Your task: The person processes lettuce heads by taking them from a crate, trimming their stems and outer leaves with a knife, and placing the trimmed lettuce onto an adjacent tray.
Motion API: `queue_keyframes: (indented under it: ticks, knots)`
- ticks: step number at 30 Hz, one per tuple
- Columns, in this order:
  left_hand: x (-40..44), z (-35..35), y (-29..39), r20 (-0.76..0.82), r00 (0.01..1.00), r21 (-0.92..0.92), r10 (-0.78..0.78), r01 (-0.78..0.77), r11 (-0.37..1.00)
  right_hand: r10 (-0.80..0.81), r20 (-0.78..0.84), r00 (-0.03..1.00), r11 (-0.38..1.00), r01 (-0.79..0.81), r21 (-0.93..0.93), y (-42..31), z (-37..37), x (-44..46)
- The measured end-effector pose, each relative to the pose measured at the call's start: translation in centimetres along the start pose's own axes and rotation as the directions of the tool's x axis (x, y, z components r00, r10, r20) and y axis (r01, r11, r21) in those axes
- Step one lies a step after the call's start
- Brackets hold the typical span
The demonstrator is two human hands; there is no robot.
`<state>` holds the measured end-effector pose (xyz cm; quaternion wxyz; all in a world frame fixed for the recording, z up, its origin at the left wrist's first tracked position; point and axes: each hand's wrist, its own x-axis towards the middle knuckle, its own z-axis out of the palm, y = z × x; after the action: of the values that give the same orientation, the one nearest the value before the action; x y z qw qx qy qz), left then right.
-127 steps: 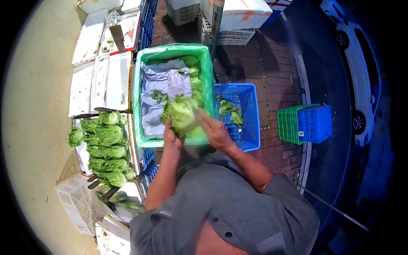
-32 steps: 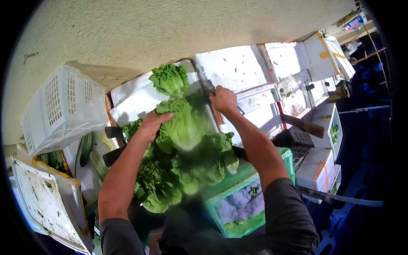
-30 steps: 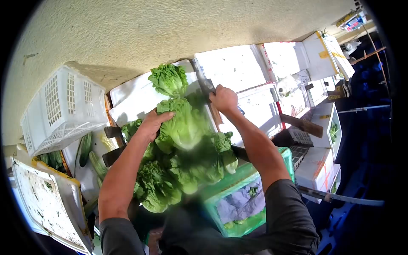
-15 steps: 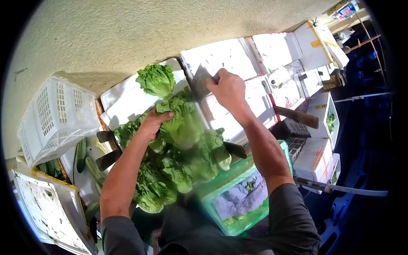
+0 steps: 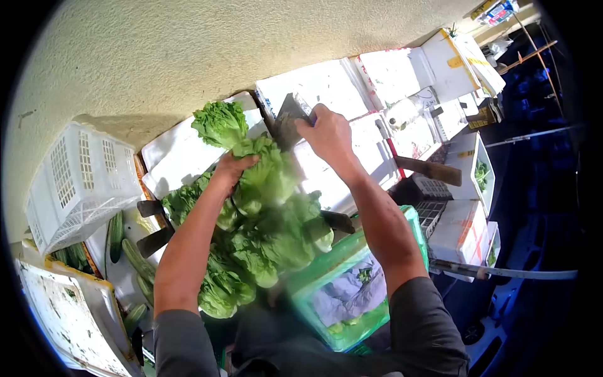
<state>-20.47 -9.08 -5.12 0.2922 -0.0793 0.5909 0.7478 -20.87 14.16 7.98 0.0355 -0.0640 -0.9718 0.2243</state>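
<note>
My left hand [image 5: 231, 172] is closed on a head of lettuce [image 5: 269, 179], thumb lying across its leaves. In my right hand [image 5: 328, 133] is a cleaver [image 5: 289, 120], its broad blade pointing up and left, apart from the held lettuce. The handle is mostly hidden by my fingers. Another lettuce head [image 5: 220, 124] sits on the white foam lid behind my left hand. A pile of lettuce heads [image 5: 254, 248] spreads below and between my forearms. A blurry patch covers part of it.
A white plastic crate [image 5: 81, 182] stands at left, near cucumbers [image 5: 117, 235]. White foam boxes [image 5: 317, 85] line the wall. A green-lined box [image 5: 308, 314] with paper is close to my body. A wooden bar [image 5: 430, 169] juts out at right.
The view has shifted slightly, moving the scene a little leftward. The cleaver's blade has turned more upright and shows sharper. My left hand keeps its hold on the lettuce.
</note>
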Motion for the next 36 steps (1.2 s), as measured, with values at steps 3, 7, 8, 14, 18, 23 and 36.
queue_keyframes:
  ticks: [3,7,8,14,18,23,36]
  knots:
    - [0.4,2.5,2.3,0.011,0.998,0.19,-0.055,0.052,0.98,-0.026,-0.026,0.999,0.999,0.027,0.017,0.1,0.0,0.0]
    - [4.1,3.4,-0.8,0.089,0.996,0.173,-0.005,-0.01,0.985,-0.081,-0.112,0.99,0.995,0.087,0.05,0.8,0.8,0.0]
    - [4.9,3.6,-1.4,0.04,0.999,0.402,0.028,-0.042,0.915,-0.083,-0.114,0.99,0.995,0.09,0.052,0.7,0.7,-0.1]
    - [7.3,4.8,-3.1,-0.087,0.982,0.89,0.169,0.0,0.457,-0.061,-0.042,0.997,0.998,0.063,0.029,0.4,0.2,-0.4]
    - [8.0,7.0,-3.3,-0.251,0.962,0.885,0.106,0.184,0.428,-0.088,-0.056,0.995,0.995,0.091,0.051,0.5,0.5,-0.4]
    - [7.7,6.9,-2.8,-0.182,0.977,0.868,0.108,0.108,0.484,-0.055,-0.026,0.998,0.997,0.056,0.048,0.4,0.4,-0.8]
    - [4.6,6.3,-4.0,-0.014,0.895,0.777,0.445,-0.271,0.568,-0.088,-0.093,0.992,0.995,0.092,0.039,0.8,1.5,-0.8]
